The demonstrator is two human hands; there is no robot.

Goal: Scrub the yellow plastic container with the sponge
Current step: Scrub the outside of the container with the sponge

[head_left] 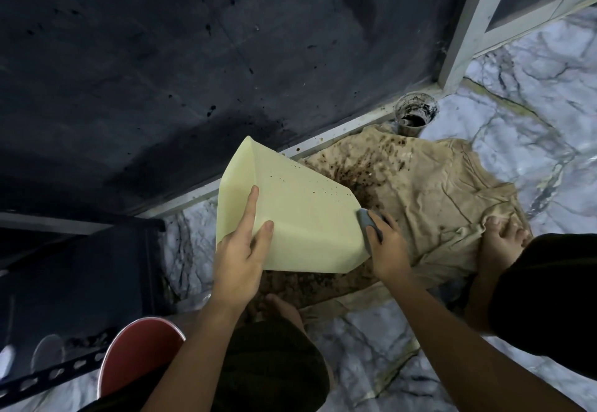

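The yellow plastic container (300, 214) is held tilted above a stained cloth, its outer wall facing me with small dark specks on it. My left hand (240, 250) grips its near left side, fingers spread over the wall. My right hand (386, 247) holds a grey sponge (370, 224) pressed against the container's right edge. The container's opening is turned away and hidden.
A beige cloth (429, 198) with brown stains lies on the marble floor (533, 121). A dirty clear cup (415, 113) stands by the dark wall (161, 72). My bare feet rest on the cloth. A red bucket (135, 350) and a black metal rack (80, 282) stand at lower left.
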